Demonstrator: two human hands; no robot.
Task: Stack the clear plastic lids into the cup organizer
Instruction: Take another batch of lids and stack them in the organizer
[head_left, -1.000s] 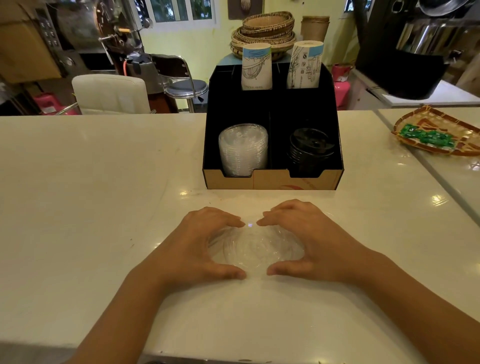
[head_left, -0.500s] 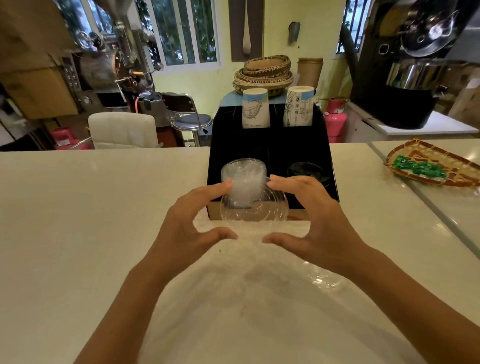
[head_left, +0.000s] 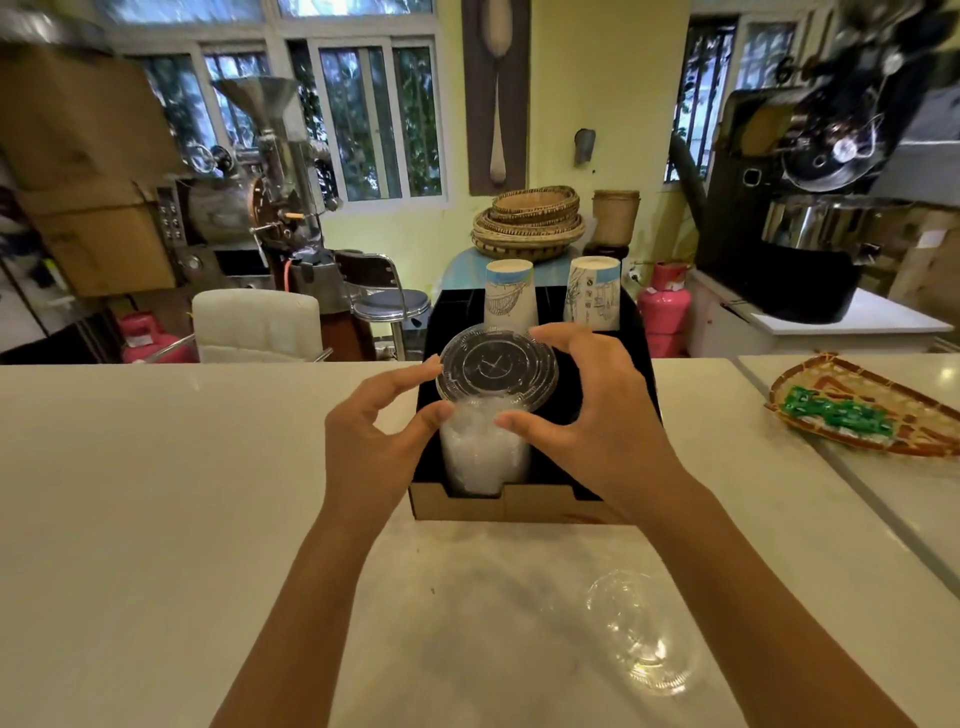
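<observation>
1. Clear plastic lid sits pinched between both hands, face tilted toward the camera, above the stack of lids.
2. Left hand grips the lid's left rim with fingertips and thumb.
3. Right hand grips the right rim, fingers curled over the top edge and thumb under the lower edge.
4. Under and between the two hands, the stack of lids stands in the front left slot of the black organizer, which rests on the white counter.
5. Beyond the fingertips, two paper cup stacks rise from the organizer's back slots.
6. The right hand covers the organizer's front right slot, so its contents cannot be told.
7. Near the right forearm, more clear lids lie on the counter, apart from the organizer.
8. Well to the right of the right hand, a woven tray holds green packets.
</observation>
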